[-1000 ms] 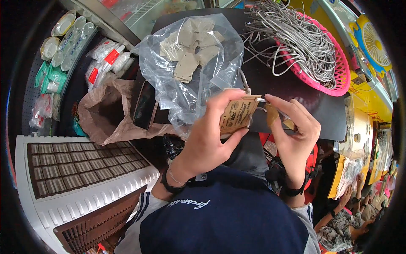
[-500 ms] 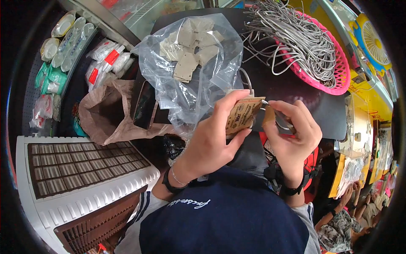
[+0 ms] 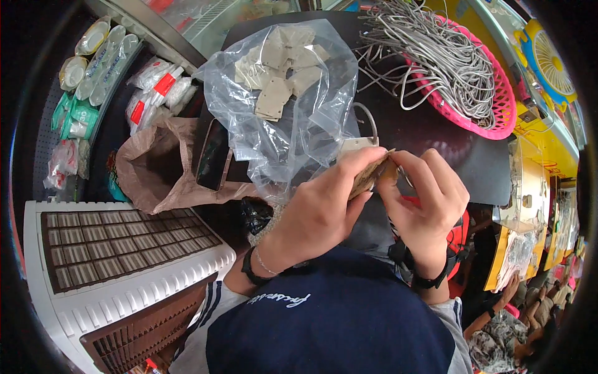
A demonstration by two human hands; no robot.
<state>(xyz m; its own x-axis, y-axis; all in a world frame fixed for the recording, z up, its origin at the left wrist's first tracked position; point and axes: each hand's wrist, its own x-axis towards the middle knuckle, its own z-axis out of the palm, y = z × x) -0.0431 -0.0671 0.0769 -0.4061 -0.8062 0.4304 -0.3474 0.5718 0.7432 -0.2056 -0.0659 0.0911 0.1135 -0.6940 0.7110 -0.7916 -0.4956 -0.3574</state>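
Between the thumb and fingers of my left hand (image 3: 324, 209) is a printed tan cardboard tag (image 3: 369, 177), seen nearly edge-on. My right hand (image 3: 427, 206) pinches at the tag's upper right corner, with a thin grey cord by its fingers; the fingertips hide just where the cord meets the card. Behind the left fingers shows a pale tag (image 3: 357, 144), with a grey cord (image 3: 374, 121) looping up from it. Beyond my hands, a clear plastic bag (image 3: 249, 134) lies with several beige tags (image 3: 274, 96) on or in it.
A pink basket (image 3: 506, 103) heaped with grey cords (image 3: 445, 68) stands far right on the black table (image 3: 479, 168). A dark phone (image 3: 213, 154) and an open brown sack (image 3: 171, 193) are left. A white appliance (image 3: 143, 287) stands lower left; people (image 3: 498, 330) are at lower right.
My hands have drawn closer together. The tan tag has tipped from showing its printed face to nearly edge-on, and the right fingertips now meet its corner.
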